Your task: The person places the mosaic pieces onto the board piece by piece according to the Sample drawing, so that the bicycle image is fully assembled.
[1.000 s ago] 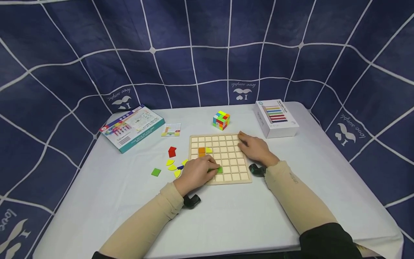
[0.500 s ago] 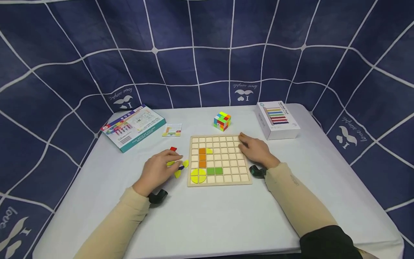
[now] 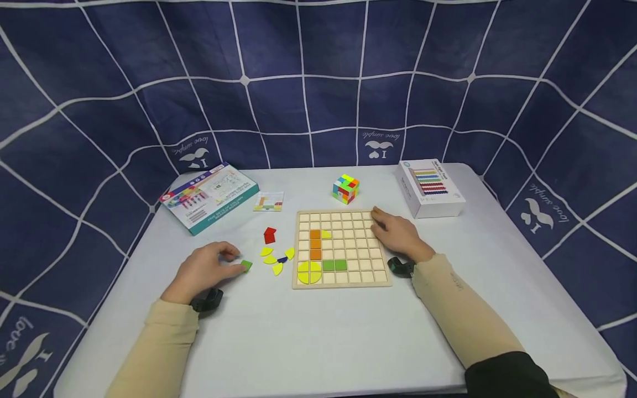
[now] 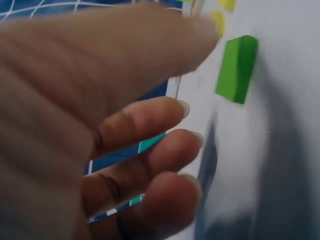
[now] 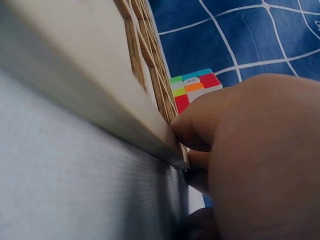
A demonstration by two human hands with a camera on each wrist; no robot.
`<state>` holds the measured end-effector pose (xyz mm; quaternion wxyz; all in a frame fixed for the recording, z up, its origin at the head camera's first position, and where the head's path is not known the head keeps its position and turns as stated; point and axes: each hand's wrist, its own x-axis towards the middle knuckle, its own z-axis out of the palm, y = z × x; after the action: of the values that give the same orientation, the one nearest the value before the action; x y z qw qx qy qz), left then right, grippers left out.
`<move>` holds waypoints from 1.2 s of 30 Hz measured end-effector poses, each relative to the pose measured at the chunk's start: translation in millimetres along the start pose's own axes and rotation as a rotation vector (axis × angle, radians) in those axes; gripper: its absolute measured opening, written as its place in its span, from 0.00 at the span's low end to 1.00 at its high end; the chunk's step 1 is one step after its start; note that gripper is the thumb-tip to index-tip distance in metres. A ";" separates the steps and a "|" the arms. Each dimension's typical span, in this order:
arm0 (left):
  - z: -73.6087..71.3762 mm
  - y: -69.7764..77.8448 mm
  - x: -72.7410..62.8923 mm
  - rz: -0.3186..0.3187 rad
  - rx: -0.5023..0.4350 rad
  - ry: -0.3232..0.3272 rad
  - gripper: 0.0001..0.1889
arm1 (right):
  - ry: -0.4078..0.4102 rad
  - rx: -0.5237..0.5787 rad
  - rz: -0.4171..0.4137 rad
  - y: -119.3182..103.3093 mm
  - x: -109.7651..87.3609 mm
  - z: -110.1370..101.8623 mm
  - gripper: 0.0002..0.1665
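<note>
My left hand (image 3: 203,272) reaches to the left of the loose pieces, its thumb and fingers spread apart around a green square tile (image 3: 246,266). In the left wrist view the green tile lies on the cloth just beyond the thumb tip, with nothing between the fingers. My right hand (image 3: 398,236) holds the right edge of a wooden grid board (image 3: 365,254) near its far corner. Its fingertips pinch the rim in the right wrist view. On the board sit an orange column (image 3: 316,245), two green squares (image 3: 334,265), a yellow circle (image 3: 309,272) and a yellow quarter piece (image 3: 325,234).
Left of the board lie several yellow pieces (image 3: 277,269), a dark blue piece (image 3: 282,260) and red pieces (image 3: 269,236). Behind are a pattern card (image 3: 269,202), a teal-edged box (image 3: 211,199), a puzzle cube (image 3: 345,189) and a white box (image 3: 430,189).
My left hand has left the board, passed over the loose yellow pieces, and moved left to the green tile. My right hand stays at the board's edge.
</note>
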<state>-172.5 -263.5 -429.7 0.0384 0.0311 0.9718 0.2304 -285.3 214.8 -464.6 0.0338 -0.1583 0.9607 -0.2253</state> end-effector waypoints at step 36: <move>24.1 9.9 8.4 0.014 0.023 0.038 0.18 | 0.014 0.012 0.003 -1.7 -1.1 -0.8 0.35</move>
<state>-178.3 -243.2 -447.2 0.0181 0.0338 0.9747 0.2202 -283.9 214.0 -463.1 0.0285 -0.1550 0.9599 -0.2319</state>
